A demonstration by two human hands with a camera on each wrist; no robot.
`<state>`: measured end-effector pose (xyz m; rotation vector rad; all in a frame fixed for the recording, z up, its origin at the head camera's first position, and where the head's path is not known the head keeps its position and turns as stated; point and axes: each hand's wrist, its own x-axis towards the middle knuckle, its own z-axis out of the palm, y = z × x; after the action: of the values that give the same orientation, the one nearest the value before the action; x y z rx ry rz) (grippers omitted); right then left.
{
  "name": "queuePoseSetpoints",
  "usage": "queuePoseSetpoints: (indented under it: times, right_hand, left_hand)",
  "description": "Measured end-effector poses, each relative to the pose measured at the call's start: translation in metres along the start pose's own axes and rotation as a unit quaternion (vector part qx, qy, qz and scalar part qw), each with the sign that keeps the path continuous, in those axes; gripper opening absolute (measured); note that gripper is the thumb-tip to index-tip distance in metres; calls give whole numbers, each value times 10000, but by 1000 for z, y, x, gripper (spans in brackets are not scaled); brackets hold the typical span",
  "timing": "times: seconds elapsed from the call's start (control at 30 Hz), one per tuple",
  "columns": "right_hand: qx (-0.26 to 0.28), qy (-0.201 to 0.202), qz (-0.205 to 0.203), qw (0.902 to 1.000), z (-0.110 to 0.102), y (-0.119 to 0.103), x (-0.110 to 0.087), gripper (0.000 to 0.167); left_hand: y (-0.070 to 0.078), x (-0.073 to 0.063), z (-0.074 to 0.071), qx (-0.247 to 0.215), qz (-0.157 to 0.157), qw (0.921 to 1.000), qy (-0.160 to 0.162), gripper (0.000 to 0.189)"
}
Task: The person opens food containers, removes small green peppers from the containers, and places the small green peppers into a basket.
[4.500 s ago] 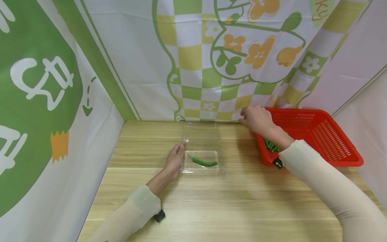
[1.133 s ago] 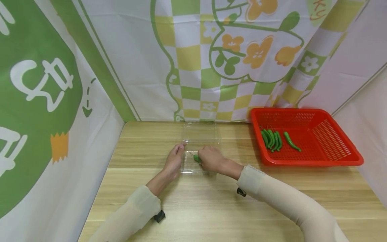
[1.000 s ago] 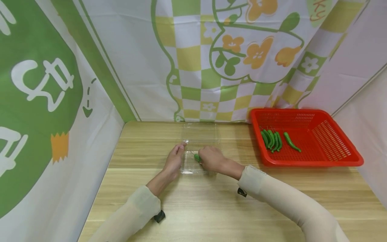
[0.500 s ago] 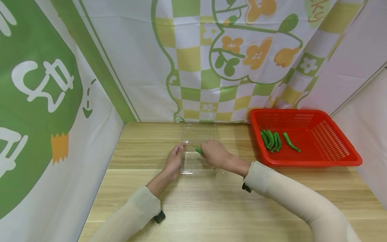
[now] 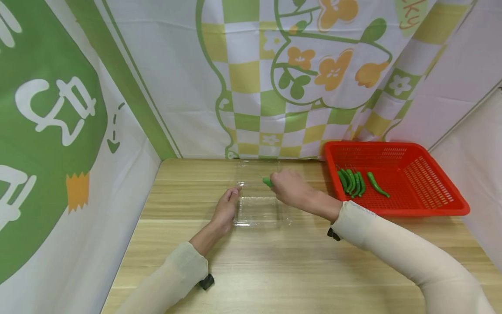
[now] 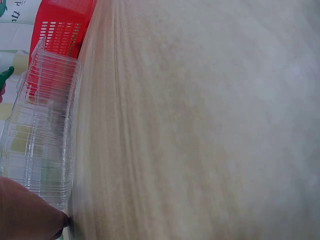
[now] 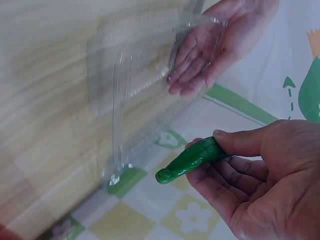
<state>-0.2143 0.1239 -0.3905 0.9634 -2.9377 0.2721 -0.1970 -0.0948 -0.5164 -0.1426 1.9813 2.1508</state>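
A clear plastic clamshell box lies spread out on the table, its lid folded back toward the wall. My left hand is at its left side, fingers extended along the outer wall; in the right wrist view those fingers show through the plastic. Held between thumb and fingers of my right hand is a green chili pepper, over the area of the lid. The right wrist view shows the chili pointing outward from the grip, its other end hidden in the hand.
To the right stands a red perforated basket, with several green chilies bunched at its left side and a single chili apart from them. A patterned cloth wall rises right behind the table's far edge.
The chili, earlier lying in the box's near tray, was taken hold of by my right hand and carried out, away from me and slightly right. My left hand has stayed put.
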Motion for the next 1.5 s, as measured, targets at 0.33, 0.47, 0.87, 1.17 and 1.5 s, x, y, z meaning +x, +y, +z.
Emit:
queuePoseSetpoints:
  times: [0.33, 0.47, 0.87, 1.17, 1.5]
  right_hand:
    - [-95, 168, 200, 9996, -21, 17, -8, 49]
    - [-23, 117, 380, 9992, -26, 27, -12, 45]
    - [-53, 242, 883, 9958, -41, 61, -25, 49]
    - [-176, 526, 1173, 9915, -53, 87, -39, 51]
    - [-133, 691, 1439, 9871, -66, 119, -57, 44]
  left_hand:
    - [1, -2, -1, 0, -24, 10000, -71, 46]
    - [0, -2, -1, 6, -4, 10000, -91, 46]
    - [1, -2, -2, 53, -47, 9999, -119, 46]
    - [0, -1, 0, 83, -78, 9999, -62, 45]
    - [-1, -1, -1, 99, -24, 9999, -60, 46]
